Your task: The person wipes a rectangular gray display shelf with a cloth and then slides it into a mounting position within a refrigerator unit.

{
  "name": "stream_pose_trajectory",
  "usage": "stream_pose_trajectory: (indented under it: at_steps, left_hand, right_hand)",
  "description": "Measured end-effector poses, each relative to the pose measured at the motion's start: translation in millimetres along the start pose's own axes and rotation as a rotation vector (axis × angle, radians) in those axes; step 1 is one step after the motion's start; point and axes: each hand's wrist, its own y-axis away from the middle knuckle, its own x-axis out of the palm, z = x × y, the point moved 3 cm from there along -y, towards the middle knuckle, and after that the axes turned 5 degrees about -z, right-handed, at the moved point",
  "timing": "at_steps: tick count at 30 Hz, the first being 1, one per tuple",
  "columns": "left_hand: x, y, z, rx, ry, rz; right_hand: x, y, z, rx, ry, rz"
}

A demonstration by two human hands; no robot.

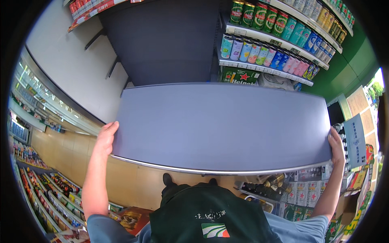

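Note:
A wide grey shelf panel [222,127] with a pale front rail spans the middle of the view. My left hand [108,136] grips its left end, and my right hand [336,145] grips its right end; the fingers beneath are partly hidden. Beyond the panel rises the dark back panel of a shelving unit [164,39]. The far left corner of the shelf panel lies close to a dark bracket [113,67] beside the white side wall; whether they touch, I cannot tell.
Shelves of drink cans [258,51] stand at the upper right, above a green Heineken carton [238,76]. A glass-fronted case [54,97] is at the left. Stocked racks [51,197] fill the lower left. Stacked beer packs [304,194] and cartons [349,206] are at the lower right.

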Motion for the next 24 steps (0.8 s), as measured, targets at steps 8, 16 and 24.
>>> stream_pose_trajectory:
  at_steps: [8,16,24]
  left_hand:
    - [-174.6,-62.8,-105.3,0.185,-0.053,-0.103]
    - [-289.3,-120.5,-190.9,0.192,-0.187,-0.175]
    - [-322.7,-217.9,-234.6,0.223,-0.363,-0.296]
  right_hand:
    - [182.6,-14.0,162.8,-0.036,-0.203,0.121]
    - [312.8,-58.0,239.8,-0.107,-0.263,0.204]
    - [384.4,-126.2,282.1,-0.167,-0.293,0.192]
